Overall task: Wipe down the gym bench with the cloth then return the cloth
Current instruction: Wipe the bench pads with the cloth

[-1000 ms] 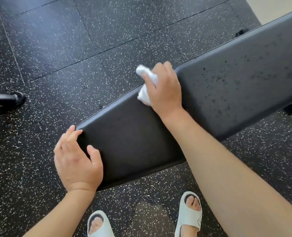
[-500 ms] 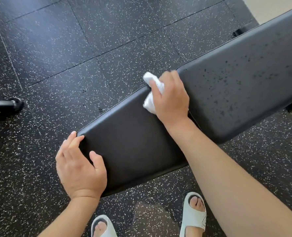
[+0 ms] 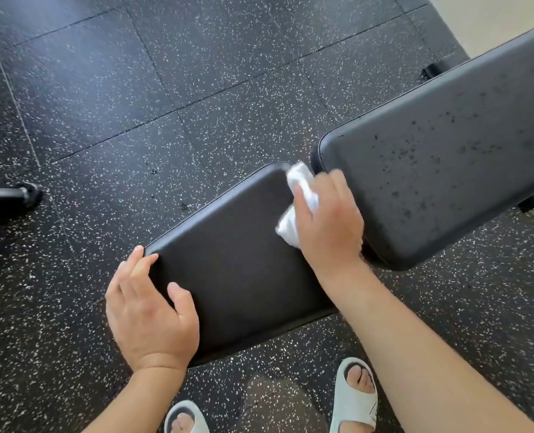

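Observation:
A black padded gym bench lies across the view in two pads: the seat pad (image 3: pixel 240 270) close to me and the longer back pad (image 3: pixel 446 170), speckled with dark spots, running to the upper right. My right hand (image 3: pixel 331 226) grips a bunched white cloth (image 3: pixel 296 207) and holds it on the seat pad's far right corner, beside the gap between the pads. My left hand (image 3: pixel 147 310) rests on the seat pad's near left corner, fingers along its edge and thumb on top.
The floor (image 3: pixel 134 104) is black speckled rubber tiles. A black bar end (image 3: pixel 19 195) juts in at the left edge. My feet in pale sandals (image 3: pixel 356 401) stand just below the bench. A black bench foot (image 3: pixel 431 70) shows beyond the back pad.
My right hand and the cloth have slid along the seat pad's far edge to the corner by the gap. The view has shifted, so the bench sits lower right. My left hand stays put.

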Motion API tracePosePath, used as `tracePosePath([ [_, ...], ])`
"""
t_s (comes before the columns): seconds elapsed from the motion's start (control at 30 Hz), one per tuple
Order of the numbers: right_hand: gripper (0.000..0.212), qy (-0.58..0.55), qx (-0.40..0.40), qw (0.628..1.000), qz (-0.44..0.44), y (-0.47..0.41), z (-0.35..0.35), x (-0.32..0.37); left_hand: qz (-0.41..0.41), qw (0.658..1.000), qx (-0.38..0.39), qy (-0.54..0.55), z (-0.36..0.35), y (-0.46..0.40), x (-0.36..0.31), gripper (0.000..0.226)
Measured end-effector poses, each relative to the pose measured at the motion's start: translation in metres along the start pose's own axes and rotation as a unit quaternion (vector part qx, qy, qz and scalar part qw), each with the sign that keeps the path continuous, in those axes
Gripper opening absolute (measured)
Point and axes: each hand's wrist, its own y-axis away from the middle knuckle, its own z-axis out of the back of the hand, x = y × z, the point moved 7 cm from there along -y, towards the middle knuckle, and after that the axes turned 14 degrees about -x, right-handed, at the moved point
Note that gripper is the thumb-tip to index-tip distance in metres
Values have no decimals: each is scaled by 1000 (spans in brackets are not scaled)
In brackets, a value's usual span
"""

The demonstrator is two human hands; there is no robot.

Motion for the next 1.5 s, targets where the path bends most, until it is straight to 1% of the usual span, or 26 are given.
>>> tracePosePath([
  [0.07,29,-10,-5,1000,16,-31,-27,27,-1,1000,2,-1,0,0,0,54],
  [0.17,28,37,13,993,112,-43,-48,67,-3,1000,3,-7,-1,-1,-1,53],
  [0.23,22,40,12,984,172,-10,-38,83,-5,1000,4,-7,0,-1,-2,53],
  [0.27,18,16,12,980,198,18,-27,87,-4,1000,5,-4,1,-1,-3,53],
  [0.33,12,-40,43,960,273,84,-3,87,7,1000,9,3,2,0,-3,54],
  [0.37,13,-51,69,946,314,113,8,83,10,1000,11,4,3,0,-2,54],
  [0.43,14,-59,88,920,378,135,23,64,6,1000,11,2,3,-1,-3,54],
  [0.47,13,-60,74,916,390,129,28,53,5,1000,12,0,3,-1,-3,54],
  [0.53,7,-55,21,925,374,98,35,37,3,1000,13,1,5,-1,-5,53],
  [0.6,23,2,-32,956,292,61,29,29,4,1000,15,11,6,-2,-6,53],
  [0.63,27,31,-47,968,246,48,23,31,8,1000,19,17,7,-2,-6,53],
  [0.7,27,49,-57,979,191,42,6,50,19,999,29,30,10,-3,-6,53],
  [0.77,24,45,-54,981,180,53,-13,86,28,998,43,37,13,-5,-7,52],
  [0.83,22,21,-41,977,210,75,-30,129,35,996,59,59,15,-6,-5,51],
  [0.93,18,-58,17,950,307,112,-42,172,43,991,67,105,14,-4,4,48],
  [1.0,18,-78,45,922,377,106,-38,162,28,992,64,103,16,0,9,50],
  [1.03,21,-61,44,918,389,90,-34,147,22,993,61,96,16,1,9,50],
  [1.07,25,-34,23,926,376,68,-29,128,16,994,59,87,16,1,9,50],
  [1.1,29,-8,1,939,343,41,-24,107,14,995,59,79,15,1,8,50],
  [1.17,36,22,2,963,269,-5,-23,74,10,996,63,67,13,2,9,50],
  [1.23,34,38,5,969,244,-17,-28,68,6,996,61,59,13,3,8,50],
  [1.3,31,33,15,965,259,-3,-35,89,5,997,60,55,13,3,8,50],
  [1.37,31,-11,51,953,298,34,-44,123,6,997,55,52,14,3,8,52],
  [1.43,26,-76,91,929,350,77,-52,159,19,997,46,60,14,2,8,52],
  [1.5,22,-131,135,895,405,106,-56,180,44,996,28,78,16,2,12,50],
])
